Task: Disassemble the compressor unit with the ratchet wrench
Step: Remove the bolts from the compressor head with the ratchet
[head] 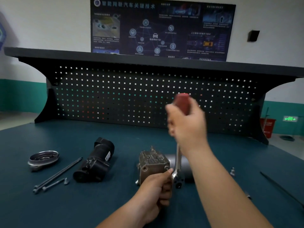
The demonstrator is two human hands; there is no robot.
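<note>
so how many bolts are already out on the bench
4. Two long bolts and a shorter bolt lie together left of the black housing; a fourth bolt lies near the right edge. The arms may hide more.

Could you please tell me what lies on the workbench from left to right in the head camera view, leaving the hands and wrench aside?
Shiny round metal pulley disc → black cylindrical plastic housing → grey ribbed metal compressor block → small silver screw → long thin black rod.
</note>
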